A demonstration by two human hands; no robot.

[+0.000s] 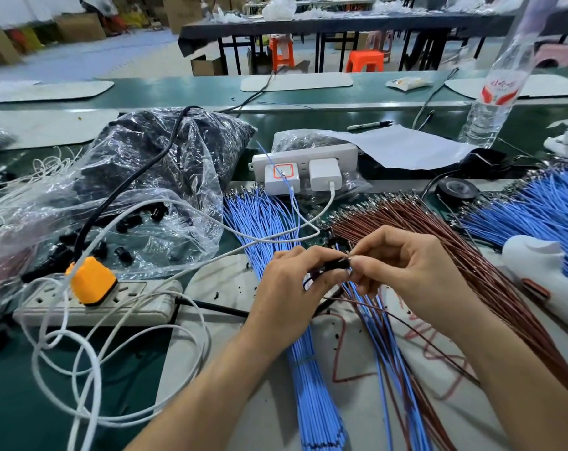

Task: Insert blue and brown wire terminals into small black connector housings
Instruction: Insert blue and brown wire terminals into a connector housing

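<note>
- The left hand (292, 288) pinches a small black connector housing (336, 265) between thumb and fingertips, its other fingers curled.
- The right hand (412, 275) meets it from the right, thumb and forefinger pinched on a wire end at the housing's mouth. The wire's colour at the pinch cannot be told.
- Below the housing, mixed wires (370, 320) in blue and brown trail toward the person.
- Left of the housing lies a blue wire bundle (253, 219). To its right fans a brown wire bundle (439, 242).
- Behind the housing sits a white power strip (304, 156) holding two chargers.
- Well left of the housing are a clear plastic bag (139, 177) of black parts and an orange plug (92, 279).
</note>
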